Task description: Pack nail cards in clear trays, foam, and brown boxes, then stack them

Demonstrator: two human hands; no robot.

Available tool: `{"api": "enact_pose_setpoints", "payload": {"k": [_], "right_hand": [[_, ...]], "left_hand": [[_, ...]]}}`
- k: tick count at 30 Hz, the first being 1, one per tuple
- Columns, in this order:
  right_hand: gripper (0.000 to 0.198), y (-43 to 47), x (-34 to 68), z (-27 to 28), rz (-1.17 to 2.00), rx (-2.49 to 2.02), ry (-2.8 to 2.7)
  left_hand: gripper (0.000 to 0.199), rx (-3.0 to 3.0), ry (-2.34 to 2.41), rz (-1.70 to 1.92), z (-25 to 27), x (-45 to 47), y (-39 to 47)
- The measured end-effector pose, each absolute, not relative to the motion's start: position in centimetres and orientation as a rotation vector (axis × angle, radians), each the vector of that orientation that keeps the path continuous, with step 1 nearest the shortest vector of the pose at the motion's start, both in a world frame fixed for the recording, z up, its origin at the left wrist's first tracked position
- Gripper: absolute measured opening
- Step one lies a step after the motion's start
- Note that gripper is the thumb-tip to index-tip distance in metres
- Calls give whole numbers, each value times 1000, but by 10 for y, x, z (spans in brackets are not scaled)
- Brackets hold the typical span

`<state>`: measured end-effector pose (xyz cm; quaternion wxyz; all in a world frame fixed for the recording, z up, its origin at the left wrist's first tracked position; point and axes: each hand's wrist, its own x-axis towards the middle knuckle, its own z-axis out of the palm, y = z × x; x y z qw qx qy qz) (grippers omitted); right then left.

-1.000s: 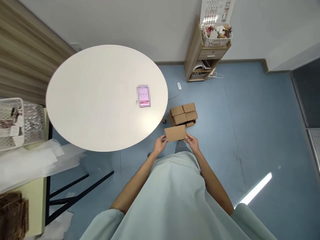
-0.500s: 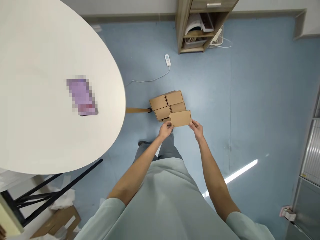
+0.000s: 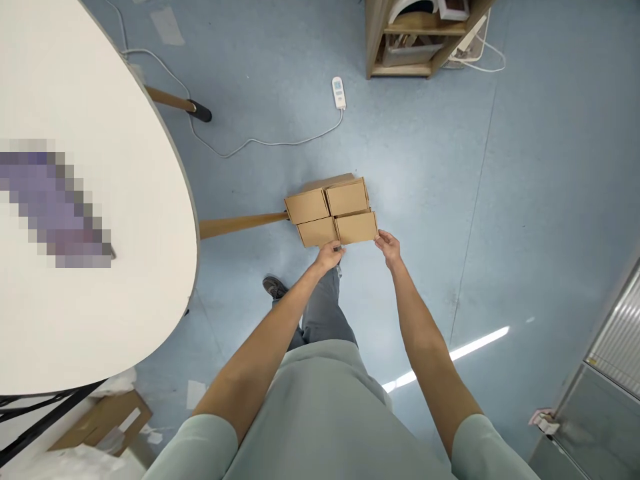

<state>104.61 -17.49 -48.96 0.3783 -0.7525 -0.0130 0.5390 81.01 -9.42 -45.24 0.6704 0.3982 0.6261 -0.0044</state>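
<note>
A small brown cardboard box (image 3: 357, 228) lies at the near right of a stack of similar boxes on the floor. My right hand (image 3: 389, 247) pinches its right end near the front corner. At its near left corner is my left hand (image 3: 329, 256), fingers closed on the edge; the fingertips are partly hidden. Left of it sits another box (image 3: 319, 232), and behind are a far left box (image 3: 306, 207) and a far right box (image 3: 347, 197). The top faces form two uneven rows, with lower boxes mostly covered.
A white round table (image 3: 150, 300) stands at left, its wooden leg (image 3: 240, 225) reaching the stack. A white corded controller (image 3: 339, 93) lies on the blue floor beyond. A wooden shelf unit (image 3: 375, 40) is at the back. My shoe (image 3: 275, 287) is near the stack.
The held box has gone down and away from me onto the near right of the stack, both hands moving with it. The view has shifted, with the table further left.
</note>
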Motion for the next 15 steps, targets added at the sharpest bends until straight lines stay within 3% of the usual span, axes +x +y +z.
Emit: {"api": "enact_pose_setpoints", "payload": {"k": [8,15], "right_hand": [[56,-161,1038,-512,1362,-1970,-45],[44,-160,1020,-458,1398,-1923,83]], "left_hand": [[34,720,1464,-94,-437,778,-106],[29,800,1464,-48,-393,759,-107]]}}
